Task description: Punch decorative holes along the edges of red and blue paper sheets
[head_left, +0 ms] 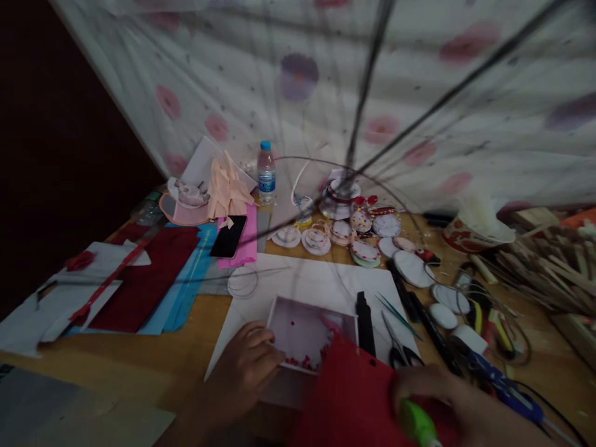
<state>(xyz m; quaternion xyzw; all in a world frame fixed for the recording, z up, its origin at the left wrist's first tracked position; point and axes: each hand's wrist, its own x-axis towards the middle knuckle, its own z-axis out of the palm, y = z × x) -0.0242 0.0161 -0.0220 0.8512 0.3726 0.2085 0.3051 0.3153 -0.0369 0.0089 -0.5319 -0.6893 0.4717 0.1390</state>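
A shallow white box (313, 308) with small red bits in it lies on white paper (279, 273). My left hand (246, 366) is closed at its lower left corner, fingers curled over the edge. Over the box's right side slants a red sheet (354, 391) with a small dark hole near its upper edge. My right hand (447, 394), blurred, is closed at the sheet's right side around a bright green handle (416, 422); the tool's working end is hidden. Tweezers (398, 315), scissors (398, 347) and a black strip (365, 326) lie right of the box.
Several small decorated hats (342, 233) stand behind the paper, near a water bottle (266, 174). A phone (228, 236) and coloured sheets (149, 273) lie left. Wooden sticks (554, 267), a paper bowl (475, 236) and a blue glue gun (505, 385) are right. Dark rods (367, 87) cross the view.
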